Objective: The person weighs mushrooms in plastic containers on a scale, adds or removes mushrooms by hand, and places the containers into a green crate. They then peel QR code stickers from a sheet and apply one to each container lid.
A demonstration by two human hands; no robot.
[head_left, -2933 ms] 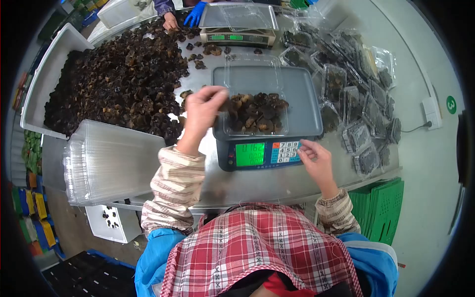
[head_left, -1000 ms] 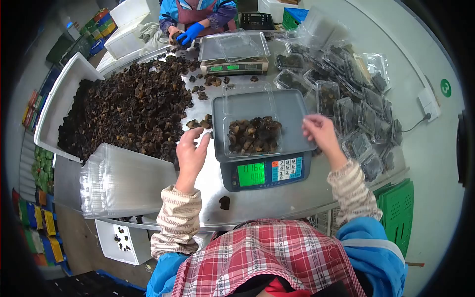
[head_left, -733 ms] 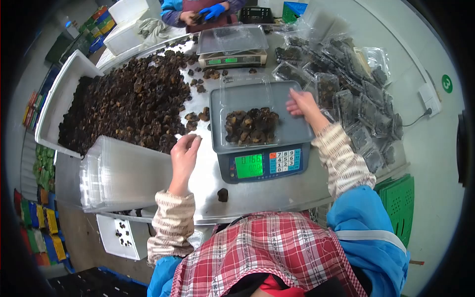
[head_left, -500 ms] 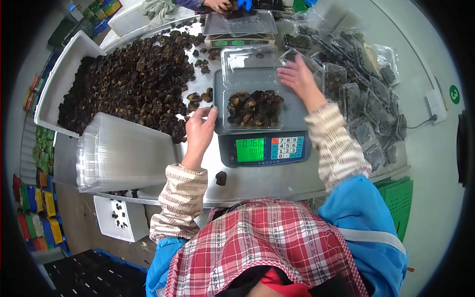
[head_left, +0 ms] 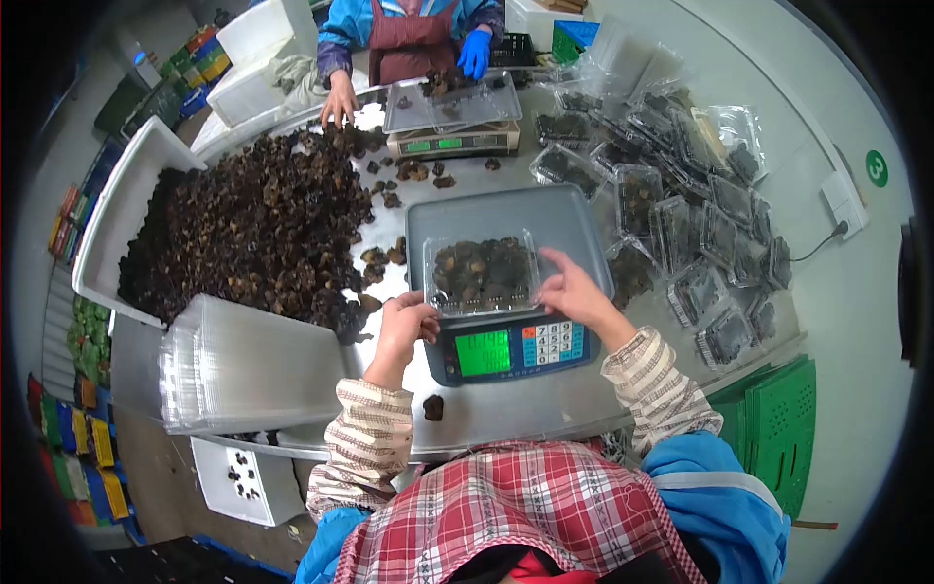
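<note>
A clear plastic clamshell box [head_left: 482,277] filled with dark brown, wood-ear-like mushrooms lies on the grey pan of a digital scale [head_left: 452,214], its lid folded down over them. At the box's near left corner, my left hand [head_left: 402,331] grips the rim with fingers pressed together. My right hand [head_left: 579,292] holds the near right corner, thumb at the edge and index finger stretched along the side. The scale's green display [head_left: 484,352] is lit below the box.
Loose mushrooms [head_left: 263,224] are heaped on the left, spilling from a white bin [head_left: 97,253]. Stacked empty clear boxes [head_left: 253,365] stand near left. Filled boxes [head_left: 696,234] are piled right. Across the table, a co-worker [head_left: 413,39] stands behind a second scale [head_left: 452,141].
The box's lid has come down over the mushrooms. Both my hands have moved to the box's near corners. The view has tilted up, showing more of the co-worker, whose bare hand now reaches the heap.
</note>
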